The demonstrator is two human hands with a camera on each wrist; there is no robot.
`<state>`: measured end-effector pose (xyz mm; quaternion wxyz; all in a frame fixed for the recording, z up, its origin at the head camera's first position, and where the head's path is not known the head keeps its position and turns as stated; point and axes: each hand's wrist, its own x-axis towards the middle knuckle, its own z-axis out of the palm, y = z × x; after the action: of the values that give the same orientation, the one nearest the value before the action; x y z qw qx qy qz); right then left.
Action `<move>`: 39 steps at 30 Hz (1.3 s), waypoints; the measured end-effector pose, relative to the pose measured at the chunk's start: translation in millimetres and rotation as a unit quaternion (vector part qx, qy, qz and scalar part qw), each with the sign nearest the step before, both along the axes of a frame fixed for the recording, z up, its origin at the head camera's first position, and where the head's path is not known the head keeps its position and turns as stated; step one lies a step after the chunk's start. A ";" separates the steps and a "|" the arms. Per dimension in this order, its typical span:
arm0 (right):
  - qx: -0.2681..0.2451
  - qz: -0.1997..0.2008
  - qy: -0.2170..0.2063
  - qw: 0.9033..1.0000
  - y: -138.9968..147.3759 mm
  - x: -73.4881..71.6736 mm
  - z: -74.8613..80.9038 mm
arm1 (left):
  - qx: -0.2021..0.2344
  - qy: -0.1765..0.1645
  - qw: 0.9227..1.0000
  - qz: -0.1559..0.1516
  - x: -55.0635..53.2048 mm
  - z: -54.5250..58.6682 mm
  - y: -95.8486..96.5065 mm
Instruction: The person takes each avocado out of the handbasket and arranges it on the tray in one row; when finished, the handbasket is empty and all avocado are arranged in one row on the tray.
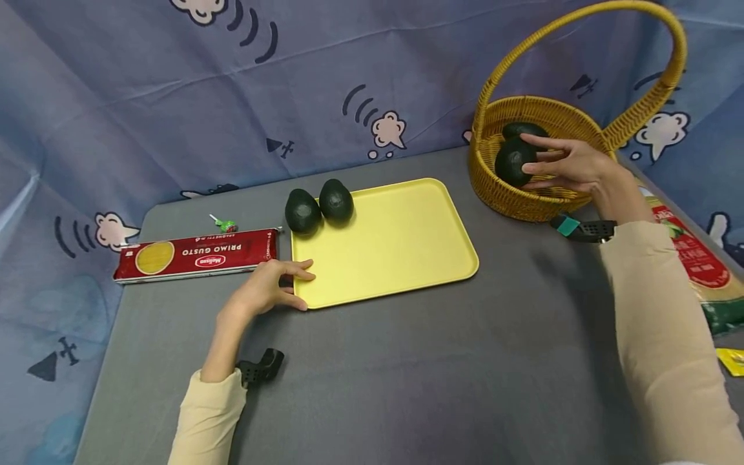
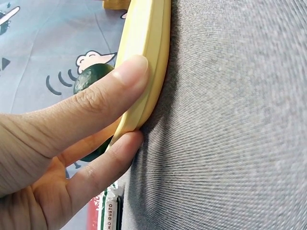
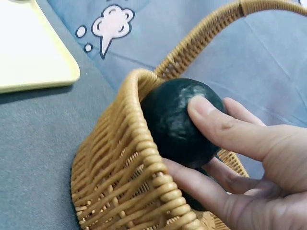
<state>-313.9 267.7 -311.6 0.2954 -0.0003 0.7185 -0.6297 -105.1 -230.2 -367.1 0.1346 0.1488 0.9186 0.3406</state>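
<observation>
My right hand [image 1: 572, 165] grips a dark green avocado [image 3: 180, 122] at the mouth of the wicker basket [image 1: 523, 205], thumb on one side and fingers round the other. Another avocado [image 1: 525, 129] lies in the basket behind it. At the near left corner of the yellow tray [image 1: 401, 248], my left hand [image 1: 267, 287] pinches the edge; the left wrist view shows the thumb [image 2: 132, 72] on the rim and a finger low by the table. Two avocados, a left one [image 1: 303, 212] and a right one [image 1: 336, 201], sit at the tray's far left corner.
Left of the tray lies a red spaghetti pack [image 1: 200, 254], with a small green lollipop [image 1: 224, 224] behind it. A red and green food bag [image 1: 697, 258] and a yellow packet [image 1: 731, 361] lie at the right. The basket's tall handle [image 1: 581, 10] arches up before the patterned cloth [image 1: 325, 84].
</observation>
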 end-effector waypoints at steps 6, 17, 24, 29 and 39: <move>-0.077 -0.061 -0.006 0.995 -1.0 14.3 10.2 | 0.000 0.013 1.000 -0.006 0.5 1.4 2.0; -0.136 -0.086 0.041 0.986 -11.6 47.0 21.7 | 0.011 0.015 1.000 -0.016 2.0 3.5 0.0; -0.185 -0.053 0.091 0.977 -19.3 66.4 15.5 | 0.006 0.012 1.000 -0.017 1.8 4.0 -0.2; -0.191 -0.027 0.123 0.973 -29.5 74.8 10.4 | 0.001 0.007 1.000 -0.013 2.2 5.3 0.5; -0.288 0.073 0.172 0.939 -52.2 76.7 -18.4 | 0.009 0.004 1.000 -0.014 2.2 4.5 0.1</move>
<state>-237.2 215.5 -330.1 0.2001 -0.2463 0.5439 -0.7768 -103.0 -230.1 -362.5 0.1343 0.1640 0.9137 0.3467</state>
